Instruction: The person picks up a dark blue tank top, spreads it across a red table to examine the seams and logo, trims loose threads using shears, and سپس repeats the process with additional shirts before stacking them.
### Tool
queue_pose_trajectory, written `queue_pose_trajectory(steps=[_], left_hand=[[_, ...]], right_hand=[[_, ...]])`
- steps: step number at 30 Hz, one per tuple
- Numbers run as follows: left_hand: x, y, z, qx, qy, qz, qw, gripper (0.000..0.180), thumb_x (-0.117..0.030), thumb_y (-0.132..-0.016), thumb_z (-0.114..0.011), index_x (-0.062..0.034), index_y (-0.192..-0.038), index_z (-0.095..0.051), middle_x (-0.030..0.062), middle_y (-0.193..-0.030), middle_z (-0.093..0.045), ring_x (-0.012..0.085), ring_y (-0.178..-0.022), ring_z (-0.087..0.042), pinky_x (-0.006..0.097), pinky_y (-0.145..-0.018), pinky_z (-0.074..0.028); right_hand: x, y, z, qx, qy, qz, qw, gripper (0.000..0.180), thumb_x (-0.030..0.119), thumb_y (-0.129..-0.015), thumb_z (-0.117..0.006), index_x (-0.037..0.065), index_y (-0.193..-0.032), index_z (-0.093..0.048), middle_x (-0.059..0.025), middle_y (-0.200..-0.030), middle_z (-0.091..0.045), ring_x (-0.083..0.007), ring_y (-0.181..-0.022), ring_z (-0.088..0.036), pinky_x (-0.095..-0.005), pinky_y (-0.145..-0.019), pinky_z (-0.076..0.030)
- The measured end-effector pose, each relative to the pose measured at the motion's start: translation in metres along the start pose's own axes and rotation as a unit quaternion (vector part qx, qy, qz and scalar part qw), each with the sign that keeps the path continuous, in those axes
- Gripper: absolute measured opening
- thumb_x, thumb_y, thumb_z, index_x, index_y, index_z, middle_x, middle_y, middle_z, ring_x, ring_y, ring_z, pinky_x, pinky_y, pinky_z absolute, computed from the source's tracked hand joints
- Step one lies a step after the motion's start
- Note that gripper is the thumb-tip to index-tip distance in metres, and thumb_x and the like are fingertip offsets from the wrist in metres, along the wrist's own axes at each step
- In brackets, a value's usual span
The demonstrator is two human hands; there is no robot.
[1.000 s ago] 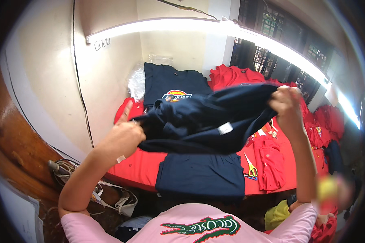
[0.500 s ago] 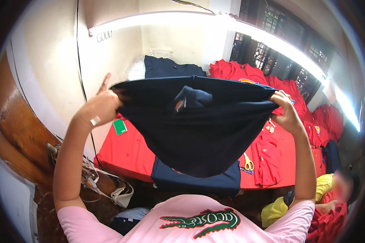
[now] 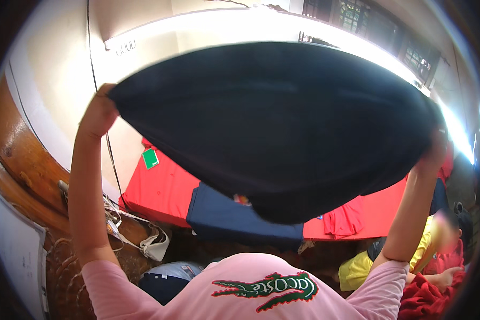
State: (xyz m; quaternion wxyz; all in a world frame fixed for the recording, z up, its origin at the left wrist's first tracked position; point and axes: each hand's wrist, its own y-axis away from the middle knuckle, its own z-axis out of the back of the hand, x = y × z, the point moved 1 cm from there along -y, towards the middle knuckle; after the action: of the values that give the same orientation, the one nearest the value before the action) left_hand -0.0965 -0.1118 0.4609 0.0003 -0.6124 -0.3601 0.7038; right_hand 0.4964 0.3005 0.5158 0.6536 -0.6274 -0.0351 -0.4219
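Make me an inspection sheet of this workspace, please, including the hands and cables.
Surface: red tabletop, partly hidden from view.
Things handled: dark garment, spread in the air; folded navy cloth lies at the table's near edge.
Clutter: green card at left, rumpled red cloth at right.
Hands: left hand and right hand grip opposite ends of the garment; the right is blurred.
Cables: black cable along the wall; tangled pale cables left of the table.
Surroundings: lit lamp, person in yellow.

A red table point(image 3: 383, 214) crosses mid-frame, bearing a green card point(image 3: 150, 158) left of centre, folded dark-blue cloth point(image 3: 221, 211) below centre, and red cloth point(image 3: 345, 220) toward lower right.
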Motion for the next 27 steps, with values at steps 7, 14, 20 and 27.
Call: queue_pose_trajectory(steps=[7,14,20,27], left_hand=[[-0.077,-0.007,-0.073,0.116,-0.485,-0.024,0.867,0.02,-0.014,-0.1,-0.071,-0.0062,-0.114,-0.084,0.0125,-0.142,-0.068,0.0274,-0.139,-0.057,0.04,-0.117,-0.044],[-0.055,0.002,-0.101,-0.059,-0.707,-0.278,0.648,0.028,0.01,-0.09,-0.063,0.0033,-0.114,-0.076,0.0115,-0.104,-0.075,0.0191,-0.106,-0.071,0.037,-0.089,-0.059],[-0.047,0.015,-0.127,-0.084,-0.544,0.073,0.832,0.026,-0.002,-0.09,-0.06,0.0024,-0.108,-0.077,0.0039,-0.089,-0.073,0.0136,-0.093,-0.067,0.034,-0.092,-0.052],[-0.046,0.008,-0.127,-0.137,-0.171,0.02,0.976,0.028,-0.019,-0.101,-0.07,0.0018,-0.12,-0.073,0.0073,-0.11,-0.077,0.0171,-0.102,-0.072,0.036,-0.1,-0.055]], right_hand=[[0.033,-0.016,-0.018,0.033,0.569,0.046,0.82,0.038,0.0,-0.075,-0.086,0.0,-0.109,-0.072,-0.0032,-0.097,-0.064,-0.0154,-0.096,-0.061,-0.0323,-0.086,-0.049],[0.017,0.005,-0.018,0.188,0.7,0.023,0.688,0.05,0.006,-0.077,-0.08,0.006,-0.126,-0.072,-0.0187,-0.114,-0.072,-0.0285,-0.106,-0.069,-0.0384,-0.093,-0.054],[0.009,-0.003,-0.038,0.064,0.391,-0.256,0.882,0.036,0.019,-0.083,-0.087,0.003,-0.113,-0.077,-0.0118,-0.079,-0.066,-0.0221,-0.085,-0.064,-0.0374,-0.084,-0.052],[-0.013,0.0,-0.057,0.083,0.549,-0.224,0.801,0.024,0.015,-0.083,-0.081,-0.001,-0.1,-0.079,-0.0104,-0.084,-0.065,-0.0206,-0.08,-0.062,-0.0378,-0.082,-0.053]])
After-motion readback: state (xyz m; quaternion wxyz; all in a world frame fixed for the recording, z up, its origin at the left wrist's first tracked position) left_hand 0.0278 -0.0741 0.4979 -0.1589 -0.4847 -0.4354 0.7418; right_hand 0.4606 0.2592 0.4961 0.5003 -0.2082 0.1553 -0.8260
